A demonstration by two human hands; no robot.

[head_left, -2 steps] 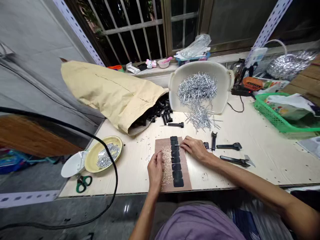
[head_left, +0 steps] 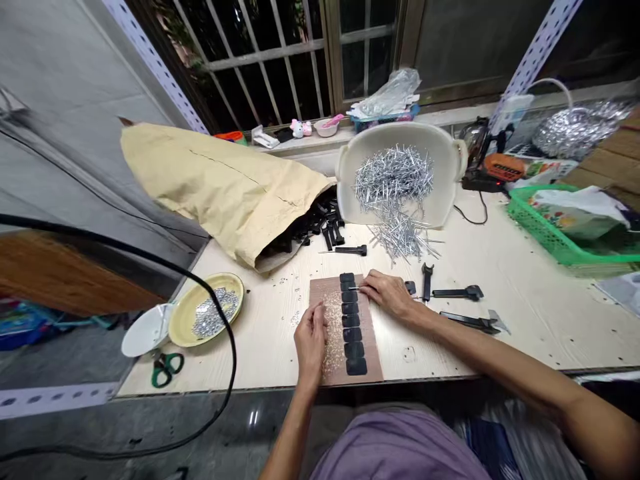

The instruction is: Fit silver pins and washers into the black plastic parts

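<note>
A brown board (head_left: 371,347) lies at the table's near edge. A column of several black plastic pieces (head_left: 351,321) runs down it, beside a patch of tiny silver bits (head_left: 332,333). My right hand (head_left: 387,293) pinches a thin metal pin (head_left: 353,288), its tip at the second black piece from the top. My left hand (head_left: 310,340) rests curled on the board's left side over the silver bits; whether its fingers hold anything is hidden.
A tipped white tub (head_left: 400,175) spills metal pins (head_left: 400,233). Black parts (head_left: 320,227) pour from a tan paper sack (head_left: 220,183). Loose black handles (head_left: 457,293) lie right of my hand. At left are a yellow dish (head_left: 206,310), scissors (head_left: 167,367) and a black cable (head_left: 220,313); a green basket (head_left: 565,230) stands right.
</note>
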